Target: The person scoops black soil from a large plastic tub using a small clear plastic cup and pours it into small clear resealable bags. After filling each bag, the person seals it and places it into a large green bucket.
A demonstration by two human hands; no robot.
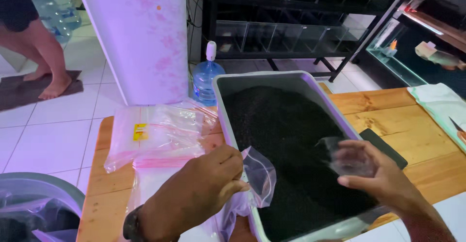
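My left hand (206, 186) pinches the rim of a small clear plastic bag (259, 174) and holds it open at the near left edge of a grey tray (221, 108). The tray is filled with fine black granules (284, 135). Over the granules at the right, my right hand (376, 171) grips a small clear plastic cup (342, 157), tilted toward the bag. A dark watch sits on my left wrist.
A pile of clear zip bags (155, 133) lies on the wooden table (388, 113) left of the tray. A dark flat phone (386, 147) lies right of it. A blue water jug (206, 77), a white fridge, black shelving and another person's legs (46, 57) stand beyond.
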